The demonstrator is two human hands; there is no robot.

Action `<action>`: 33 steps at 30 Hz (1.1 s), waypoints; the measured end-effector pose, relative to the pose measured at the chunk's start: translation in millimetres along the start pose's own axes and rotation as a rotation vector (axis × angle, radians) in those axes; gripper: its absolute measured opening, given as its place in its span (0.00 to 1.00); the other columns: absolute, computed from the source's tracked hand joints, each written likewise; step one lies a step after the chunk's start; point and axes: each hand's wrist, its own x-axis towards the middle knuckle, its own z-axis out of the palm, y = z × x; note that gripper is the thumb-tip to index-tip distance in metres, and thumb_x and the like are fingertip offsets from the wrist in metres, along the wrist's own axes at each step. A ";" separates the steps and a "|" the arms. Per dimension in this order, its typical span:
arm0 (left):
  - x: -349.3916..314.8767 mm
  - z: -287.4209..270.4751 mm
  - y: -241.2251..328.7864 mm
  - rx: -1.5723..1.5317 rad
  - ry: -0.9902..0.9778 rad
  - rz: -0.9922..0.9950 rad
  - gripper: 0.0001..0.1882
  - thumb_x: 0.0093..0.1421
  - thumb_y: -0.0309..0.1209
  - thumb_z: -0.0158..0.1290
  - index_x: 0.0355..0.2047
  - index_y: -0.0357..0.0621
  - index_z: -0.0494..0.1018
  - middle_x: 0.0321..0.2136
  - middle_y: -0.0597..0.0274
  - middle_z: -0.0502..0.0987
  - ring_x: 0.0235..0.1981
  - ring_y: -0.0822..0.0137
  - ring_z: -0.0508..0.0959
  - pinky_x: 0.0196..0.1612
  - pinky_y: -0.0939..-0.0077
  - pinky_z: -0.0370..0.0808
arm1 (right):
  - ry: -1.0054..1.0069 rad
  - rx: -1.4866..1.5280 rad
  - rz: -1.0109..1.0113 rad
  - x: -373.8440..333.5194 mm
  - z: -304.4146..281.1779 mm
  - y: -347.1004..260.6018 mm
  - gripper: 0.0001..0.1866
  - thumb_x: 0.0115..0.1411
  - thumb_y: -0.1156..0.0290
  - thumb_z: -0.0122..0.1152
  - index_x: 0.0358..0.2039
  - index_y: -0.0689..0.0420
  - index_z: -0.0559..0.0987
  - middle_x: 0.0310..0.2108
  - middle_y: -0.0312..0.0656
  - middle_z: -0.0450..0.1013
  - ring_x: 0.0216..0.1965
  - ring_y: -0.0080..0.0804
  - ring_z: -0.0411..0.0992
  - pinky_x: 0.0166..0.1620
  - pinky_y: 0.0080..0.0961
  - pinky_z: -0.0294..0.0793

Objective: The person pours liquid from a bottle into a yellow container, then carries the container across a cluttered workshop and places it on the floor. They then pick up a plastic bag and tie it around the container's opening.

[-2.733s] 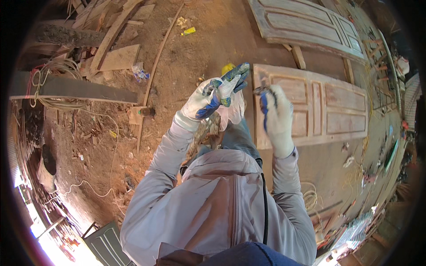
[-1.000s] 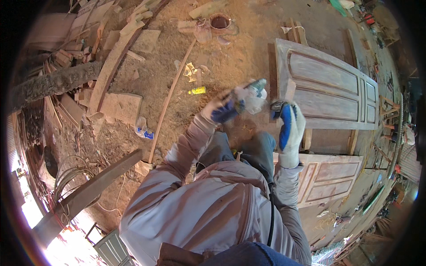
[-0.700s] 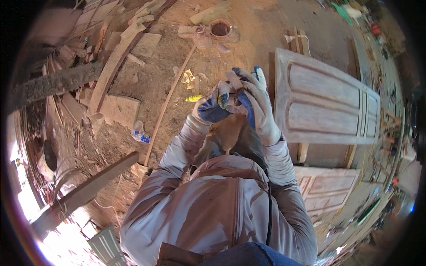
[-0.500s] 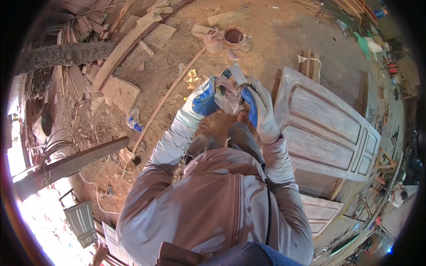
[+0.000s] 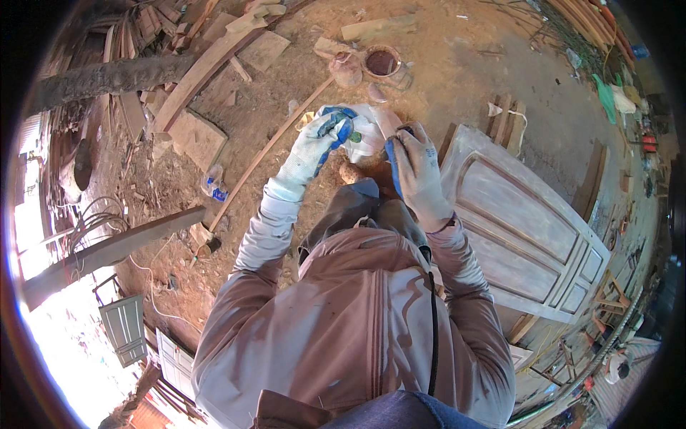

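Observation:
Both my hands wear white gloves with blue palms and are raised close together in front of me. My left hand (image 5: 325,136) is closed on a crumpled, thin, clear plastic bag (image 5: 368,143), which has a small green patch. Just to the right, my right hand (image 5: 418,161) grips what looks like a flat-bladed scraper (image 5: 388,123). Its pale blade points away from me, beside the bag, while my fingers hide most of the handle. Whatever is inside the bag cannot be made out.
A panelled wooden door (image 5: 514,222) with a whitish surface lies to my right. A bucket (image 5: 381,62) of brown matter stands ahead, next to a tied sack (image 5: 346,69). A long thin strip of wood (image 5: 268,154) and planks (image 5: 196,143) lie to the left.
My hands have drawn slightly apart, and the left has moved up and to the left. More of the bag hangs open between them. The blade has turned and looks pinker.

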 end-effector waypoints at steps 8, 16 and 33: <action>38.8 -8.9 -11.1 0.679 0.180 0.339 0.06 0.60 0.22 0.54 0.37 0.33 0.76 0.37 0.55 0.75 0.36 0.62 0.77 0.42 0.74 0.73 | -0.462 -0.509 0.198 22.1 72.6 22.4 0.12 0.55 0.64 0.58 0.36 0.57 0.77 0.40 0.43 0.68 0.42 0.43 0.67 0.41 0.41 0.64; 85.4 -60.2 28.7 0.390 0.624 0.186 0.06 0.68 0.27 0.49 0.42 0.40 0.74 0.36 0.65 0.76 0.34 0.72 0.74 0.38 0.79 0.71 | -0.745 -0.563 0.263 -38.6 147.9 108.7 0.12 0.59 0.62 0.56 0.33 0.57 0.78 0.37 0.47 0.71 0.40 0.46 0.69 0.39 0.44 0.65; 57.7 -37.4 -168.4 0.059 0.730 -0.550 0.10 0.69 0.32 0.50 0.40 0.41 0.78 0.30 0.70 0.79 0.26 0.80 0.72 0.29 0.84 0.69 | -0.014 -0.264 1.059 27.5 145.7 509.8 0.11 0.62 0.63 0.55 0.30 0.56 0.80 0.24 0.48 0.76 0.25 0.47 0.74 0.30 0.42 0.71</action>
